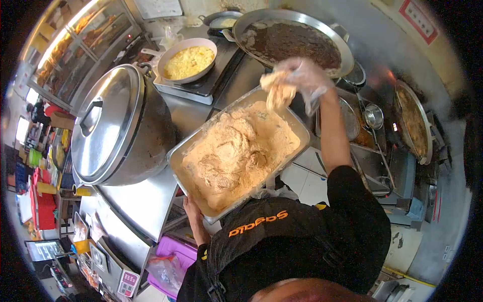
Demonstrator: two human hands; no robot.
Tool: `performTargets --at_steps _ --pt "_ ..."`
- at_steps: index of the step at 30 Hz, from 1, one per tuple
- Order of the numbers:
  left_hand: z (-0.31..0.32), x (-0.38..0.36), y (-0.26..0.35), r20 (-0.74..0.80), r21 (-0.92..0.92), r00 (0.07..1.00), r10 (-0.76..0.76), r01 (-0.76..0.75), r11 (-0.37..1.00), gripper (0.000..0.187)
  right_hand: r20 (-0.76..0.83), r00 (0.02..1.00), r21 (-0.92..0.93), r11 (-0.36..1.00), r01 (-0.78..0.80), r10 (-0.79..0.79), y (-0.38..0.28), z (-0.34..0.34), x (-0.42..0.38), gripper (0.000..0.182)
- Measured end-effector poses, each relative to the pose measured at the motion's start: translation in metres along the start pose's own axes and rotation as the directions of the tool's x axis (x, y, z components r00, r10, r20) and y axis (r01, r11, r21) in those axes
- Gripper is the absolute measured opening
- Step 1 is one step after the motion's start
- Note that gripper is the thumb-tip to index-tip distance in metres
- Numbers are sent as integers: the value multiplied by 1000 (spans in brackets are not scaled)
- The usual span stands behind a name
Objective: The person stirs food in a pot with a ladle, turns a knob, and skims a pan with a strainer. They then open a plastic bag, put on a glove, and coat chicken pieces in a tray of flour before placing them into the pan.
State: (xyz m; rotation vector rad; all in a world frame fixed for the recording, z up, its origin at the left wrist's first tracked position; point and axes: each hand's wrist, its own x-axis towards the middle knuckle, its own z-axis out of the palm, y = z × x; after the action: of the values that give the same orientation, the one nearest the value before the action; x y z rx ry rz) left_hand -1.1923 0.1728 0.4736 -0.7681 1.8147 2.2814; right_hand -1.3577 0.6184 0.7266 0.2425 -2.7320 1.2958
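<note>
A rectangular metal tray (302, 143) of orange-tinted flour tilts in front of my body, with several coated chicken pieces (229, 151) heaped in its middle. My left hand (196, 219) grips the near left edge of the tray from below; its fingers are partly hidden under the rim. Over the far right end of the tray, my right hand (304, 78), in a clear plastic glove, is closed on a flour-coated chicken piece (278, 93). Just beyond that hand sits a wide wok (347, 55) of dark, foamy oil.
A large lidded pot (113, 126) stands left of the tray. Behind it, a pan (188, 60) of yellow food rests on a portable stove (201, 90). At right are a ladle (373, 117) and another wok (413, 121). A purple bin (176, 249) is below left.
</note>
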Motion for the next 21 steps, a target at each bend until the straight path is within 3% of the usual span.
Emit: performTargets --at_steps 4,7,9,11,12,15,18,21 --pt "-1 1 -4 -17 -23 1000 17 -17 1000 27 -143 990 -125 992 -29 11 -28 -38 43 42" --pt "-4 5 -10 -15 -45 1000 19 -20 999 27 -158 984 -339 931 -135 85 -11 -47 90 46" --pt "-4 5 -10 -5 -60 1000 18 -18 998 26 -55 986 -351 921 -168 159 8 -38 124 38" --pt "-3 5 -9 16 -95 1000 16 -14 995 26 -42 999 -721 692 -38 12 12 -24 131 35" --pt "-3 5 -8 10 -81 1000 12 -11 997 26 -42 998 -745 667 -1 -45 57 -25 155 35" --pt "-1 1 -3 -14 -26 1000 7 -8 1000 26 -39 994 -720 692 40 -99 96 -19 178 32" --pt "1 -3 1 -43 7 999 16 -15 1000 27 41 997 -909 417 8 70 100 -12 189 30" --pt "-3 5 -9 -34 -43 999 8 -9 999 28 20 994 -845 534 -38 103 101 -6 185 30"
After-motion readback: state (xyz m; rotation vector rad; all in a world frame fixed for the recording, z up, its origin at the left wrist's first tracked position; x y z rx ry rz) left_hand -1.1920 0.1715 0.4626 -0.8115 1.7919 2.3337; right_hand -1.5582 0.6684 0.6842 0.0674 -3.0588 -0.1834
